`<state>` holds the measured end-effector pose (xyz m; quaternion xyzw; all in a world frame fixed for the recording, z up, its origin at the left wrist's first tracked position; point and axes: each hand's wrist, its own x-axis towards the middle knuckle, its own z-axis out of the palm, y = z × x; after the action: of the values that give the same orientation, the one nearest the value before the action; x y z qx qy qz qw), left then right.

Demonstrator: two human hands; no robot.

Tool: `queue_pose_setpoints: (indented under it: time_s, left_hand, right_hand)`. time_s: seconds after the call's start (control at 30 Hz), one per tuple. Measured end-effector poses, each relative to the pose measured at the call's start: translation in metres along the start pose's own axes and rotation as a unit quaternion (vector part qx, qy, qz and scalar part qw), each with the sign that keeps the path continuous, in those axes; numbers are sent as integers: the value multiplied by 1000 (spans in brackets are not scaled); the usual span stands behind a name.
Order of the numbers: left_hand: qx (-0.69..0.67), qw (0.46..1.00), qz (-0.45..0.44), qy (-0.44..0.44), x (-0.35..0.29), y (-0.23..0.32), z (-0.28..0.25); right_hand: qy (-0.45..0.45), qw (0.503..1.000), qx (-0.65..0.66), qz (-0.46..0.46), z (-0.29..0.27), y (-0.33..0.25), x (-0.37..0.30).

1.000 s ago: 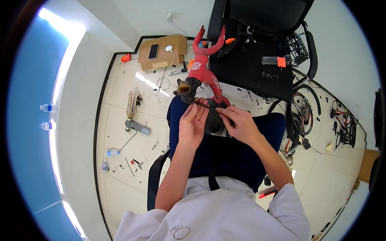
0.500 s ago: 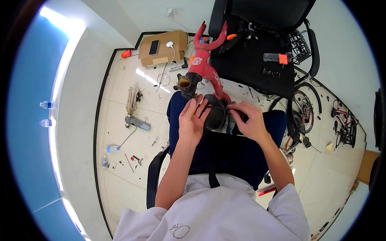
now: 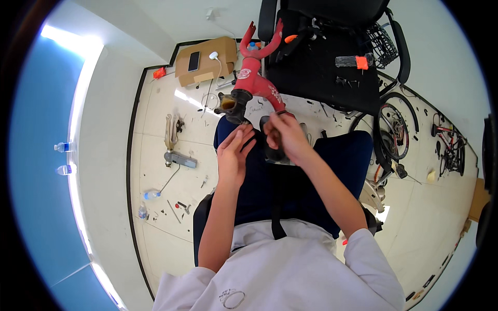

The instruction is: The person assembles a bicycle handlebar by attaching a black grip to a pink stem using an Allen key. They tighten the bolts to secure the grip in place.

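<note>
A black office chair (image 3: 321, 67) stood ahead of the seated person, loose small parts scattered on its seat. The red bicycle frame (image 3: 257, 85) lay across the person's dark-trousered lap, its forked end pointing away and its open dark shell (image 3: 230, 102) at the left. A bare wheel (image 3: 393, 132) lay on the floor to the right, a cardboard box (image 3: 207, 61) beyond the frame. The right hand (image 3: 285, 136) was closed over a dark part (image 3: 274, 151) just below the frame tube. The left hand (image 3: 234, 155) hung open, fingers spread, gripping nothing, near that shell. Judging by the strewn tools and separate wheel, the frame work looked only partly through.
</note>
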<state>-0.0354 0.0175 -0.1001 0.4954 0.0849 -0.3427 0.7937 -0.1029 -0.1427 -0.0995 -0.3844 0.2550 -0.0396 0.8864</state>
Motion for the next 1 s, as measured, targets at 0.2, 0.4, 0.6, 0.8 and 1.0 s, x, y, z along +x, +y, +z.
queue_pose_setpoints:
  time_s: [0.2,0.4,0.6,0.8,1.0]
  left_hand:
    - [52,997,-11,48,-17,18,-22]
    - [40,997,4,66,-17,26,-23]
    - [93,989,102,47,-8,32,6]
    - [312,914,235,109,8,41,28]
    - [456,836,279,124,9,47,39]
  right_hand:
    - [-34,999,-3,35,41,12,8]
    - [61,902,-314,-289,39,30,10]
    - [69,859,-362,-355,39,18,4]
    - [57,852,-378,-358,37,17,4]
    - [59,724,-475,-498,28,25,7]
